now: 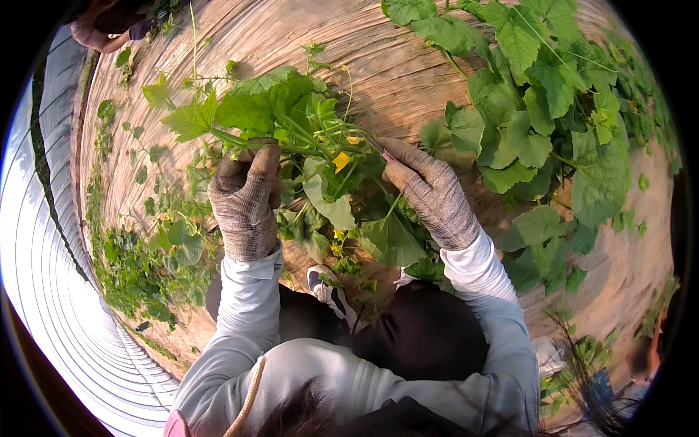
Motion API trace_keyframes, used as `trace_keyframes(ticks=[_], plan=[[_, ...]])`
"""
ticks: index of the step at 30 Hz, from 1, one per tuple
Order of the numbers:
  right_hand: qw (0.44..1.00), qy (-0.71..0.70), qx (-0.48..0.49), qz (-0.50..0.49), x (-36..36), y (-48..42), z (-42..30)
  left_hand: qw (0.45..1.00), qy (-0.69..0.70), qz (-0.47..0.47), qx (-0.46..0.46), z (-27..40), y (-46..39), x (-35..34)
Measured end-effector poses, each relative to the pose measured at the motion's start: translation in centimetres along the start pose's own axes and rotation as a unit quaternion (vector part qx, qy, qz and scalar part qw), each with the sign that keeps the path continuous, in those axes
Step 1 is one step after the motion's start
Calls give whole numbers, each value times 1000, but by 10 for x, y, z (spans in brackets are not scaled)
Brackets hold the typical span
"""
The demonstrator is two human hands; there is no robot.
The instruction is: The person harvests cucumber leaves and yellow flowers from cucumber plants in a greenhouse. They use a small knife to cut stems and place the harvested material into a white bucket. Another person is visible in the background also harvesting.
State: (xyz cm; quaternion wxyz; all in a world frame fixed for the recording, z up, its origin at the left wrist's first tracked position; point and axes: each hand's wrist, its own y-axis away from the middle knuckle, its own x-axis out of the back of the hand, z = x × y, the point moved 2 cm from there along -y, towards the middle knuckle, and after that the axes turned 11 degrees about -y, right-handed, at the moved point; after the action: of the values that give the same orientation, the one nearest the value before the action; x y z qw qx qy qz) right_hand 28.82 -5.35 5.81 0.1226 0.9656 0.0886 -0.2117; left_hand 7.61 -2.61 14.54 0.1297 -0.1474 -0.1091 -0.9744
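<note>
My left hand [246, 199], in a dirty knitted work glove, grips the thick green stem [232, 139] of a leafy vine, which looks like a melon or other gourd plant. Broad leaves [251, 112] spread above those fingers. In my gloved right hand [434, 188] is a slim tool with a pinkish handle [388, 157], mostly covered by the fingers. Its thin metal end [373, 143] points up and left towards the vine's side shoots; its exact kind is unclear. Between my hands hang a yellow flower [341, 161] and a curled tendril [348, 90].
Wrinkled plastic film [371, 71] covers the ground. Dense vines [546, 120] grow at right, with smaller ones [136, 267] at left. A ribbed greenhouse wall [60, 328] curves along the left. Another person's gloved hand [140, 30] shows at upper left. My shoe [330, 292] is below the leaves.
</note>
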Motion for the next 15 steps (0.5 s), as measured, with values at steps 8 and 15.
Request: trace_keyframes(ticks=[8, 15], plan=[[979, -125, -163, 10, -3, -13, -12, 999, -31, -1, -10, 3, 10, -6], [992, 36, -68, 103, 26, -18, 12, 998, -47, -13, -30, 7, 14, -5]])
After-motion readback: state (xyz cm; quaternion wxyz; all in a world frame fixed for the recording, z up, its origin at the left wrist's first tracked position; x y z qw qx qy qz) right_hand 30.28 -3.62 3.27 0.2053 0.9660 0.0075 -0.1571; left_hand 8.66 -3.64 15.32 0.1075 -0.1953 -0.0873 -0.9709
